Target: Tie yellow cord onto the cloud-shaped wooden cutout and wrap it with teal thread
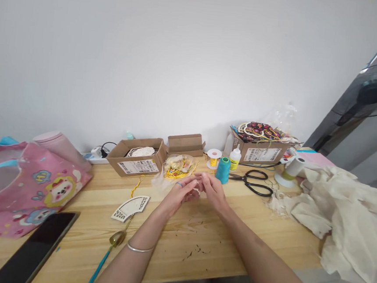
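Note:
My left hand [183, 191] and my right hand [213, 191] meet at the fingertips above the middle of the wooden table [232, 242]. Their fingers are closed together, and whatever they pinch is hidden or too small to make out. Just behind them lies a clear plastic bag of yellow cords [180, 169]. A teal thread spool [223, 170] stands right behind my right hand. Left of my left forearm rests a fan-shaped cut-out pendant [131, 208], with a yellow cord [135, 187] above it, and a gold bead [118, 238] and a teal tassel [99, 268] below.
Black-handled scissors [253, 180], a glue bottle [235, 158] and a white spool [214, 158] sit at the back. Cardboard boxes [137, 161] line the wall. Cream cloth [350, 213] covers the right side; a pink bag [40, 181] and phone [35, 249] occupy the left.

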`<state>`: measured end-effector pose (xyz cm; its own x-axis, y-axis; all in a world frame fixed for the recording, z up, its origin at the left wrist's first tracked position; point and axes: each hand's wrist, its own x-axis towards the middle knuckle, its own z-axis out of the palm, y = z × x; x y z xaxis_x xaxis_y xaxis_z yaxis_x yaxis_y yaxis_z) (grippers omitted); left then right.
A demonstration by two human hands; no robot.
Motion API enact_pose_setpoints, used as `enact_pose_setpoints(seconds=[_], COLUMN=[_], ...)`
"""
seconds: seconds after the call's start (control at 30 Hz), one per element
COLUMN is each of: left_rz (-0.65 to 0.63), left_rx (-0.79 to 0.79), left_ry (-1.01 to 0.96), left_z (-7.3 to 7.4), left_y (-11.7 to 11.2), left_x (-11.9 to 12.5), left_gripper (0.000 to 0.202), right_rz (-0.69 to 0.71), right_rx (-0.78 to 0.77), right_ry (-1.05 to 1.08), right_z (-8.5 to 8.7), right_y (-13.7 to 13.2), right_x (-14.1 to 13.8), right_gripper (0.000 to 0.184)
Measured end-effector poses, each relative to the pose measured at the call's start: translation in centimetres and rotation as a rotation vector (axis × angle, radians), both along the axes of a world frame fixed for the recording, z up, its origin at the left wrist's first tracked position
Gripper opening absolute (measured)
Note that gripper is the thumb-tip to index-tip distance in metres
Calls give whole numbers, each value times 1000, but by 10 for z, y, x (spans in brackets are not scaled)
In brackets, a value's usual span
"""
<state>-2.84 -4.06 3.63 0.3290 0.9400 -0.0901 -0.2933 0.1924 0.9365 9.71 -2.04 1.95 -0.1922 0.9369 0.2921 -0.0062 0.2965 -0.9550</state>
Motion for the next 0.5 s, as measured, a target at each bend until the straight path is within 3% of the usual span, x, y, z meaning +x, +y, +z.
enact_pose_setpoints(seconds=[0.13,0.3,0.4,0.5], left_rz=[-18,-70,-66,50], left_rx=[42,45,-60,-91], left_ry=[148,215,-36,-434], left_z=[0,2,3,7], left_y=[0,2,6,11], left_x=[-2,-11,-22,-35], left_gripper=[26,24,23,25], right_rz=[116,269,324,349], right_rx=[-68,-197,-247,-254], right_ry=[96,174,261,404], right_z=[3,21,31,39], right_y=[3,4,5,6], right_x=[2,17,31,41], right_gripper=[47,50,49,46])
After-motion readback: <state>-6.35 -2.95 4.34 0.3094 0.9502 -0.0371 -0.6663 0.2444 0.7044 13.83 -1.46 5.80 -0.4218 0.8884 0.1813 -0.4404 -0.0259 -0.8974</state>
